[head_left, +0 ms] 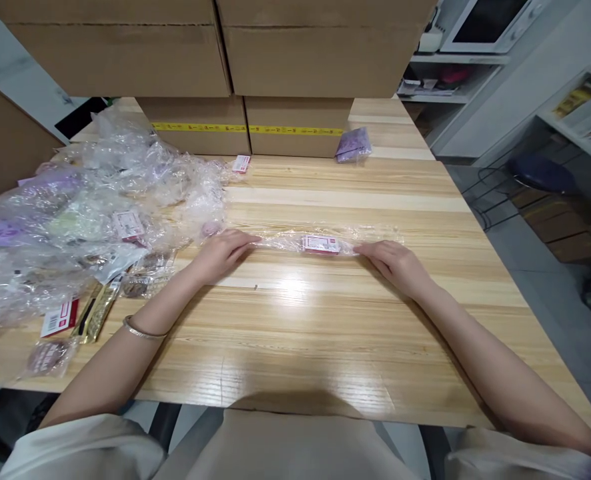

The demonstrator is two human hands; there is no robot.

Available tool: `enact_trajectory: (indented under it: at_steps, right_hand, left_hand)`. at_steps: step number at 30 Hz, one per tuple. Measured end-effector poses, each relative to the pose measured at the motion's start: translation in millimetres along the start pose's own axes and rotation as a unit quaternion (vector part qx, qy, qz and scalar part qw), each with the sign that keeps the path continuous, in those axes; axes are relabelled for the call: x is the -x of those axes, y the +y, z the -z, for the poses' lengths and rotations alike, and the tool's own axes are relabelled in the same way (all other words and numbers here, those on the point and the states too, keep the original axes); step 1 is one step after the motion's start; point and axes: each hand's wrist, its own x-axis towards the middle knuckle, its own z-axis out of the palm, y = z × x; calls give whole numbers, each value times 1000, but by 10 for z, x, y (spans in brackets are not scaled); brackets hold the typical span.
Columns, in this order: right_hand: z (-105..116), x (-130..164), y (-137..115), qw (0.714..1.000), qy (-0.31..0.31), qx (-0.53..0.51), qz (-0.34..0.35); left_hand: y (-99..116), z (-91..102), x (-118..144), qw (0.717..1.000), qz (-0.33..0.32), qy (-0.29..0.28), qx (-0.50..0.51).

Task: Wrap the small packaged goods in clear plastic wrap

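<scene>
A clear plastic bag (320, 241) with a red and white label lies flat across the middle of the wooden table (325, 320). My left hand (223, 252) rests palm down on the bag's left end, fingers pinching the plastic. My right hand (395, 261) presses on the bag's right end in the same way. A thin bracelet (143, 330) circles my left wrist.
A heap of clear bags (90, 200) with small items and labels covers the table's left side. Stacked cardboard boxes (245, 73) stand along the far edge. A purple packet (353, 145) lies at the back right. Shelves and a chair stand off to the right.
</scene>
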Motion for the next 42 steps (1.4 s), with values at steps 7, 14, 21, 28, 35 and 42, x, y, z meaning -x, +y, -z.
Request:
enact_trajectory:
  at_steps: [7, 14, 21, 28, 35, 42]
  right_hand:
    - [-56, -45, -61, 977, 35, -39, -208]
    - [-103, -67, -372, 968, 149, 200, -39]
    - [-257, -108, -584, 990, -100, 58, 83]
    - [-272, -102, -557, 992, -93, 36, 73]
    - [-328, -100, -547, 989, -59, 86, 105]
    - [-260, 143, -867, 968, 58, 210, 121]
  left_hand:
    - [26, 4, -8, 993, 107, -35, -33]
    - [489, -161, 77, 955, -96, 194, -205]
    - [946, -549, 210, 972, -62, 42, -221]
    - [891, -571, 33, 986, 88, 40, -139]
    - [1336, -805, -326, 997, -68, 29, -32]
    - [1447, -924, -364, 998, -51, 29, -7]
